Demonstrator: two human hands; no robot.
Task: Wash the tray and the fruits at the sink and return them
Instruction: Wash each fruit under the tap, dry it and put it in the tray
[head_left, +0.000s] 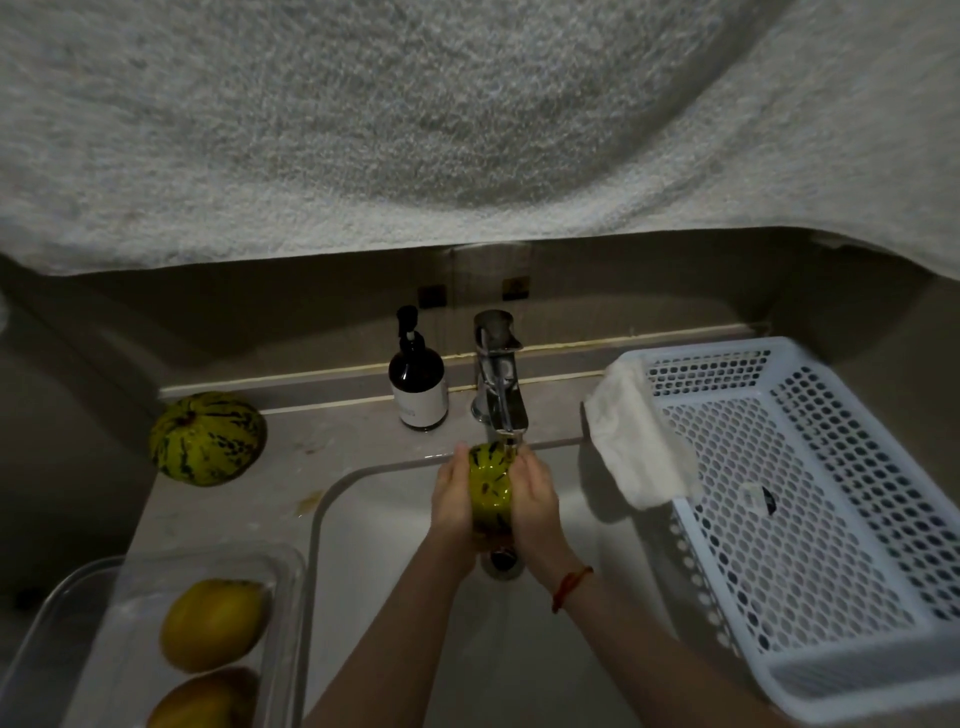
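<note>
A person is holding a small green striped melon (491, 491) between both hands over the sink (405, 613), right under the spout of the chrome faucet (497, 374). The left hand (454, 506) is cupping the melon's left side, its fingers curling around the fruit and pointing toward the faucet. The right hand (535, 501) is pressing against the melon's right side in the same way, fingers wrapping it from the other flank, so the fruit is being gripped from both sides with only its top strip showing between the palms. A red string bracelet (570, 586) is circling the right wrist. The drain (503, 560) is lying just below the hands, toward the person.

Beyond the left hand, beside the faucet, a dark pump bottle (418, 379) is standing upright on the desk (311, 441). Well to the left of the hands, a larger green striped melon (208, 439) is resting on the desk. Nearer the person on the left, a clear plastic tray (291, 571) is sitting beside the sink, holding two yellow fruits (213, 623). To the right of the right hand, a white perforated basket (810, 519) is sitting by the sink, with a white cloth (639, 441) draping over its near-left rim.
</note>
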